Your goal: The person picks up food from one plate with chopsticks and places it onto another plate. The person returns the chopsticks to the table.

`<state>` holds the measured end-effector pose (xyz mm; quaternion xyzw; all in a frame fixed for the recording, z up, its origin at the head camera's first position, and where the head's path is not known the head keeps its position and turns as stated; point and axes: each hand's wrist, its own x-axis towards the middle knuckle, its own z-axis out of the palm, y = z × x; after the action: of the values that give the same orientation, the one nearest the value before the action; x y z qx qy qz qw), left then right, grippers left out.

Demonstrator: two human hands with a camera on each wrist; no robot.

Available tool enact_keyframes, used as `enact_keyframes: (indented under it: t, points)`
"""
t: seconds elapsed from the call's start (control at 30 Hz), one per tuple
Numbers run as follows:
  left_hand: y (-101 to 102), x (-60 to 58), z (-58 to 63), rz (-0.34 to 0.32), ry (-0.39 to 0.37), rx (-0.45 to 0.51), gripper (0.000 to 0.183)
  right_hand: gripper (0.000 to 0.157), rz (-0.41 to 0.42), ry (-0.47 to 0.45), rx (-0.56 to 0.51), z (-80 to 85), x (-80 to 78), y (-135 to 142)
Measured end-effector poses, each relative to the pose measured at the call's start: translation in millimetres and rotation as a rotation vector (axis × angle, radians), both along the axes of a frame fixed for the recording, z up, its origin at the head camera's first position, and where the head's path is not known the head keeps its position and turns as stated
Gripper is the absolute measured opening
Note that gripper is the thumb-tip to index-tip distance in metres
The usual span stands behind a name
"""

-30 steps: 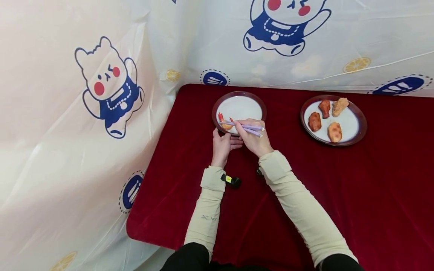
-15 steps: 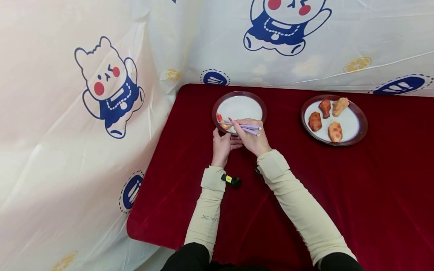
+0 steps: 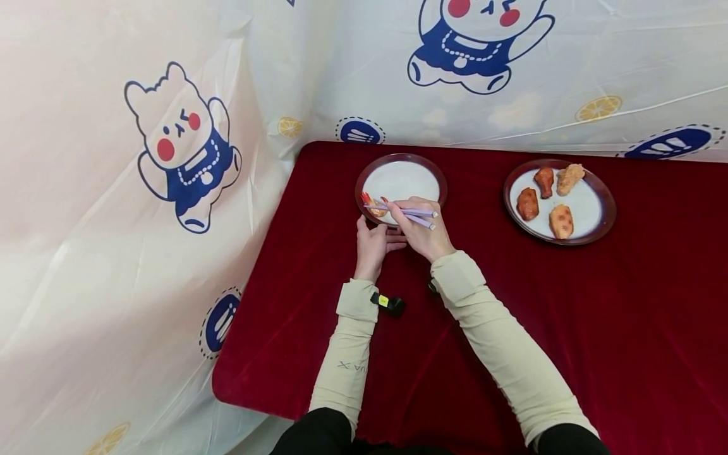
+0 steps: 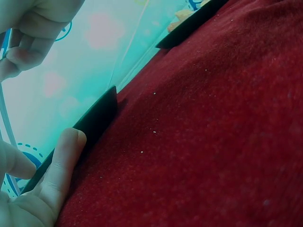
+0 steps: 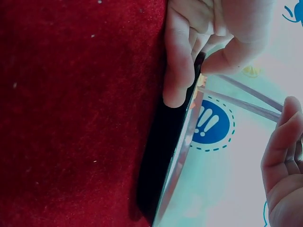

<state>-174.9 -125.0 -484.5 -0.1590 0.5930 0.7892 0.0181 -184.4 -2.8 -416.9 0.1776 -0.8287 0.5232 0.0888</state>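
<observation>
In the head view, my right hand point(image 3: 423, 230) holds a pair of light purple chopsticks point(image 3: 419, 213) whose tips reach the shrimp point(image 3: 376, 210). This shrimp, orange with a red tail, lies at the near left edge of a round white plate point(image 3: 406, 183) with a brown rim. My left hand point(image 3: 373, 249) grips the plate's near rim. Its thumb is over the rim and a finger point(image 4: 64, 158) lies along the dark outer wall in the left wrist view. The right wrist view shows the chopsticks point(image 5: 246, 101) slanting down to the rim beside the left thumb.
A second brown-rimmed plate point(image 3: 606, 199) stands to the right, with a drumstick point(image 3: 544, 181) and several other pieces of chicken on it. Both plates rest on a dark red cloth point(image 3: 483, 265) over the table. A printed white curtain point(image 3: 341, 76) hangs behind and at the left.
My right hand has shifted slightly to the left with the chopsticks, and the shrimp has moved a little left towards the rim. My left hand has stayed in place.
</observation>
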Motion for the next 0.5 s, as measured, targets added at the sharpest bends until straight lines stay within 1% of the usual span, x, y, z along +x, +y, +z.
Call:
enact_keyframes:
  t: [0.23, 0.37, 0.5]
  points:
    - [0.9, -0.2, -0.7, -0.003, 0.002, 0.004, 0.074, 0.025, -0.011, 0.003, -0.024, -0.1, 0.4, 1.9]
    - [1.2, -1.0, -2.4, -0.005, 0.007, -0.011, 0.075, 0.025, -0.046, 0.024, -0.046, -0.3, -1.0, 4.2]
    - [0.1, -1.1, -3.0, 0.000, 0.006, -0.033, 0.075, 0.028, -0.085, 0.046, -0.079, 4.1, -2.3, 8.7]
